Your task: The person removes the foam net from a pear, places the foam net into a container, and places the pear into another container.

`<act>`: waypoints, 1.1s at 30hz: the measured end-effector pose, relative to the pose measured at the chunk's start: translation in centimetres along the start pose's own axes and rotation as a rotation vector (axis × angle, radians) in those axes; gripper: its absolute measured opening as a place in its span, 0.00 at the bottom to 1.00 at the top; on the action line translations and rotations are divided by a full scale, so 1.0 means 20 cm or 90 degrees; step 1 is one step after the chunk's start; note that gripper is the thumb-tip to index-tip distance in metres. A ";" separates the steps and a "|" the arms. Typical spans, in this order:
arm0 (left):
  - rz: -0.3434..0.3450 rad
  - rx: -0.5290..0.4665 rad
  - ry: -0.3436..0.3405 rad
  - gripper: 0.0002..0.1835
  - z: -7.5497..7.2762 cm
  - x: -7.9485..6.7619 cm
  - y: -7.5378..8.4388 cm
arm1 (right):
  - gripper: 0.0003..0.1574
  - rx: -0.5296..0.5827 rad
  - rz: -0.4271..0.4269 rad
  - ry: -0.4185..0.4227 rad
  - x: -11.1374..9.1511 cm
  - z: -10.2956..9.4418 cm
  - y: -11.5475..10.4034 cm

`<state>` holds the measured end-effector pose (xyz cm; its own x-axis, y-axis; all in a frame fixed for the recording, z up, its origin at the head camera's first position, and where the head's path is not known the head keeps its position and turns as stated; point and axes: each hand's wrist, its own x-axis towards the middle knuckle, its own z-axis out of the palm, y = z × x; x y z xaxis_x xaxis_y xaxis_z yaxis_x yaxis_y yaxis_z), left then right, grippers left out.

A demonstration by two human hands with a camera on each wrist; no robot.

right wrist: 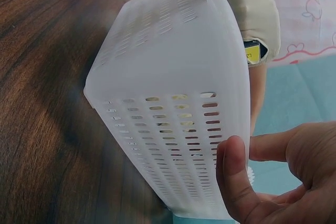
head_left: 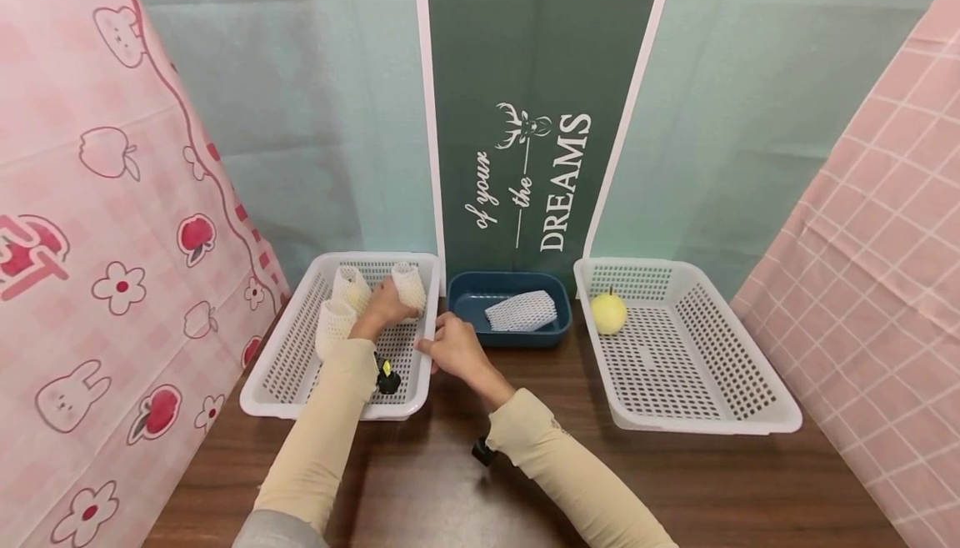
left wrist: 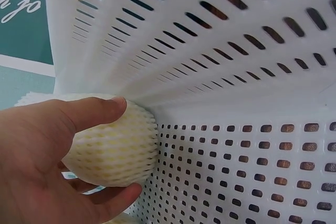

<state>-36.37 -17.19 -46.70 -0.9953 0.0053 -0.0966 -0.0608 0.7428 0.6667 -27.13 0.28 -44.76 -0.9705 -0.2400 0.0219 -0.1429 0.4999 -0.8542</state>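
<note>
In the left white basket (head_left: 258,408), my left hand (head_left: 386,308) holds a round pale-yellow fruit in a white foam net (head_left: 408,285). The left wrist view shows the thumb on one side of this netted fruit (left wrist: 113,150) and fingers curled on the other. It lies against the basket's back right corner. Two more netted fruits, a rear one (head_left: 350,288) and a nearer one (head_left: 333,327), stand left of the hand. My right hand (head_left: 456,349) pinches the same basket's right rim; in the right wrist view, its digits lie on both sides of the wall (right wrist: 157,61).
Behind the right hand, a blue tray (head_left: 480,337) contains an empty white foam net (head_left: 522,312). A right-hand white basket (head_left: 705,424) holds a bare yellow pear (head_left: 608,313) at its left wall. Both baskets stand on a dark wooden table (head_left: 540,481) between hanging curtains.
</note>
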 end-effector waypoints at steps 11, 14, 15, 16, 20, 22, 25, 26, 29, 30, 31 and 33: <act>-0.001 0.011 -0.005 0.48 0.01 0.00 0.00 | 0.26 -0.002 -0.004 -0.004 0.00 0.01 0.01; 0.000 0.005 -0.017 0.49 0.01 0.00 0.00 | 0.26 -0.001 -0.006 -0.001 0.00 0.01 0.00; -0.002 0.006 -0.019 0.50 0.01 0.00 0.00 | 0.26 -0.001 -0.006 0.000 0.00 0.00 0.00; -0.004 0.007 -0.021 0.51 0.01 0.01 0.00 | 0.26 -0.001 -0.006 0.000 0.00 0.00 0.00; -0.016 0.009 -0.024 0.52 0.01 0.01 0.00 | 0.27 -0.002 -0.006 0.001 0.00 0.00 0.01; -0.022 0.008 -0.024 0.53 0.01 0.01 0.01 | 0.27 -0.001 -0.005 0.000 0.00 0.00 0.01; -0.026 0.020 -0.018 0.53 0.02 0.01 0.01 | 0.26 0.004 -0.008 0.002 0.00 0.00 0.01; -0.027 0.025 -0.015 0.53 0.02 0.01 0.01 | 0.26 0.006 -0.010 0.003 0.00 0.00 0.02; -0.023 0.031 -0.007 0.52 0.02 0.01 0.01 | 0.24 0.012 -0.020 0.008 0.00 0.01 0.02; -0.020 0.031 -0.005 0.52 0.02 0.01 0.01 | 0.24 0.013 -0.023 0.009 0.00 0.01 0.02; -0.021 0.029 -0.004 0.52 0.02 0.01 0.01 | 0.24 0.013 -0.025 0.009 0.00 0.01 0.02; -0.022 0.027 -0.006 0.53 0.01 0.01 0.01 | 0.24 0.015 -0.026 0.009 0.00 0.01 0.02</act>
<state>-36.59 -16.79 -46.75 -0.9920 -0.0150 -0.1255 -0.0915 0.7703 0.6311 -27.17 0.38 -45.20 -0.9668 -0.2473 0.0638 -0.1773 0.4700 -0.8647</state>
